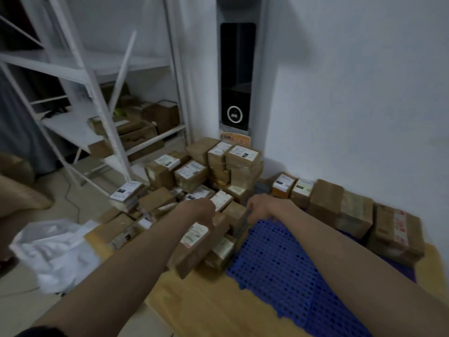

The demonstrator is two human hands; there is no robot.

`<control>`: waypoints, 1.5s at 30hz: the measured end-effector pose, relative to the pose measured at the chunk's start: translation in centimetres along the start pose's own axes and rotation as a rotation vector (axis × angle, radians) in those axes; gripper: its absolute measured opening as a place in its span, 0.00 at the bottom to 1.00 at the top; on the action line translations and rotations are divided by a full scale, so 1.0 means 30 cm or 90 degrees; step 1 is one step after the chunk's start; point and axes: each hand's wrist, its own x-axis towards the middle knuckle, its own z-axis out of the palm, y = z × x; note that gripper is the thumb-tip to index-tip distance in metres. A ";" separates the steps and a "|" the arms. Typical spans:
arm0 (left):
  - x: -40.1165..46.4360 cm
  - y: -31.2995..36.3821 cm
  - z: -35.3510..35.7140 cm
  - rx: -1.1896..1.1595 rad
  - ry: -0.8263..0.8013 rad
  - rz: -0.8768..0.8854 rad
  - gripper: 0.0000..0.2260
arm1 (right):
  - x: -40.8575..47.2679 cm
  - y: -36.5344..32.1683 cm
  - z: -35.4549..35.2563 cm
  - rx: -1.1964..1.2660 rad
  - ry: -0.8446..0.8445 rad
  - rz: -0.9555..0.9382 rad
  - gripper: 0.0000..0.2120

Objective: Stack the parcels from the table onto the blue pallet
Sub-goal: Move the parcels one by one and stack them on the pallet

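Cardboard parcel [196,242] with a white label lies tilted at the blue pallet's [274,261] left edge — long axis running from near-left to far-right, its far end raised. From the head view we see our left hand [202,211] on that far end, fingers curled over it. Our right hand [261,207] reaches toward the parcel's far side; whether its fingers are together or apart we cannot tell. More boxes [364,215] line the pallet's far-right edge — the pallet rests on the wooden counter [206,300].
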 end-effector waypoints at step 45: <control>0.915 -0.811 -0.165 -0.076 0.114 -0.108 0.25 | 1.189 -0.356 -0.056 0.338 0.019 0.100 0.23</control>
